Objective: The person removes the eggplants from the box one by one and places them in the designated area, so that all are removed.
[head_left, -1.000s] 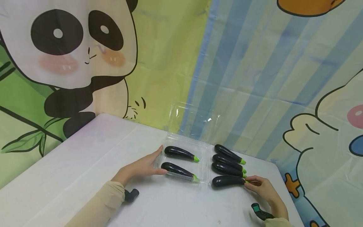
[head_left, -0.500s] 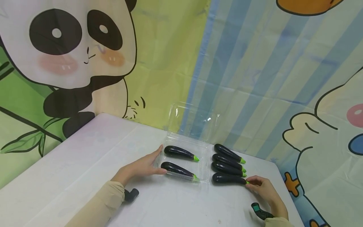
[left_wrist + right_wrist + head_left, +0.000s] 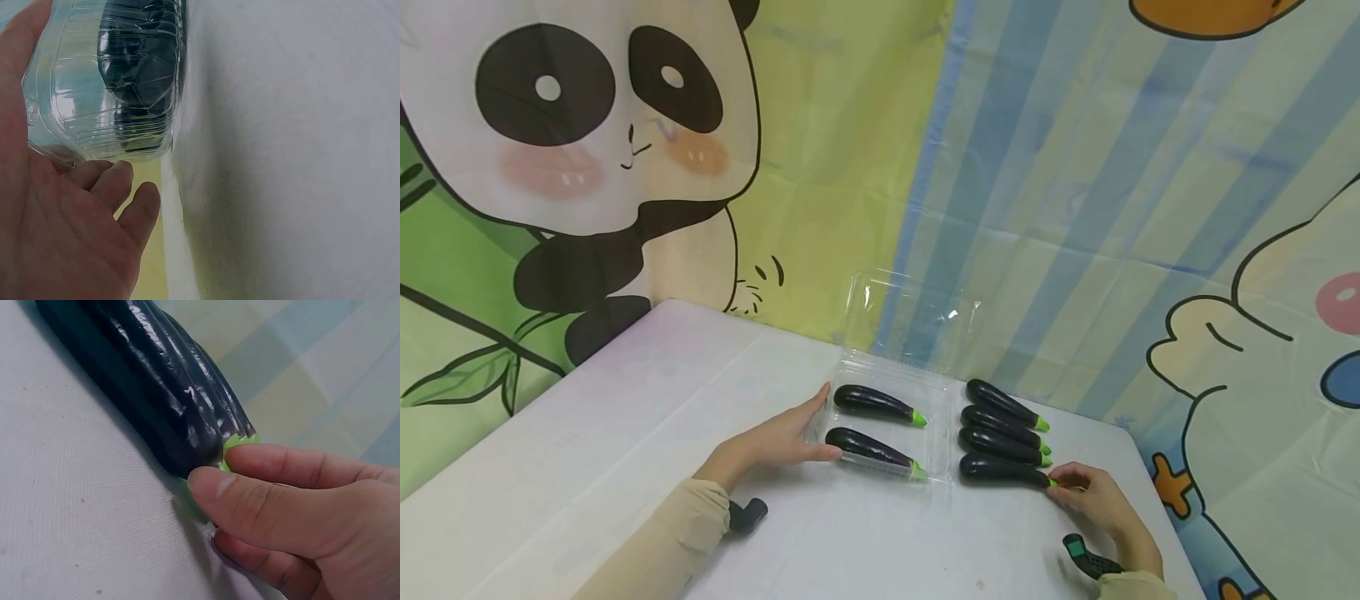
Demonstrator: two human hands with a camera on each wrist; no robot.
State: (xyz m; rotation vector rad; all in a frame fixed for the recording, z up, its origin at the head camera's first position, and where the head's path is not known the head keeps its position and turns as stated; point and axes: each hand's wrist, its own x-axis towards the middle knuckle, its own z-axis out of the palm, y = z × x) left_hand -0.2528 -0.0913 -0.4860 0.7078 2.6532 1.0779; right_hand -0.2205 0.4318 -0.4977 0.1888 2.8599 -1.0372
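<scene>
My left hand (image 3: 782,436) holds the left side of a clear plastic clamshell box (image 3: 942,442), thumb along its near edge. Bent fingers show against the box wall in the left wrist view. Two dark eggplants with green stems lie inside: a far eggplant (image 3: 876,403) and a near eggplant (image 3: 871,448), set apart. Right of the box, several more lie side by side in a row. My right hand (image 3: 1093,496) pinches the green stem of the nearest eggplant (image 3: 1000,470) in that row between thumb and forefinger. Its body lies on the table, close against its neighbour (image 3: 996,446).
The box's transparent lid (image 3: 910,321) stands raised at the back, in front of the printed curtain (image 3: 1037,208). A white cloth covers the table (image 3: 880,542). The row's farthest eggplant (image 3: 1003,403) lies near the table's back edge.
My right hand has swung the nearest eggplant slightly away from me, closing the gap to the row. The left hand and the box have stayed in place.
</scene>
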